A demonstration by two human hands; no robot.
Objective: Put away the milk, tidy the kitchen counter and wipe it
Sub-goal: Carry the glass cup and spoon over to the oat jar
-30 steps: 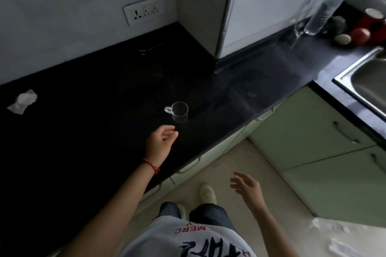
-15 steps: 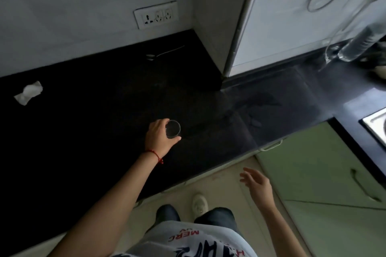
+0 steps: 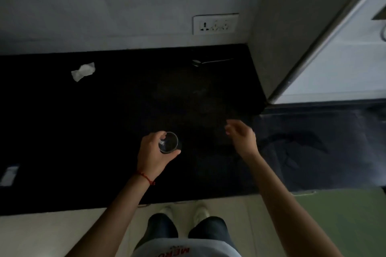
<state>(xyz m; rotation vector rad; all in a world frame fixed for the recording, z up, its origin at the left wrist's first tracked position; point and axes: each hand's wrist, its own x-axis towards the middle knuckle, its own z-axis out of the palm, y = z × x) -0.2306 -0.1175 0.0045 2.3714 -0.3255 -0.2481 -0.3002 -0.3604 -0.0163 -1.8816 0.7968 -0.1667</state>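
Observation:
My left hand (image 3: 153, 154) grips a small clear glass cup (image 3: 168, 142) over the black counter (image 3: 104, 131); I look straight down into its mouth. To the right, my right hand (image 3: 242, 137) hovers over the counter with fingers loosely apart and nothing in it. A crumpled white tissue (image 3: 83, 71) lies at the back left of the counter. A metal spoon (image 3: 211, 61) lies at the back near the wall, below the socket. No milk container is in view.
A white socket plate (image 3: 215, 24) sits on the wall. A grey wall corner (image 3: 277, 48) juts out at the right. A pale flat object (image 3: 8, 174) lies at the counter's left edge. Green cabinet front (image 3: 344, 215) is lower right; my shoes stand by the counter's edge.
My left hand reached the cup and closed on it. My right hand rose from beside my legs to over the counter. The view swung left, dropping the sink from sight.

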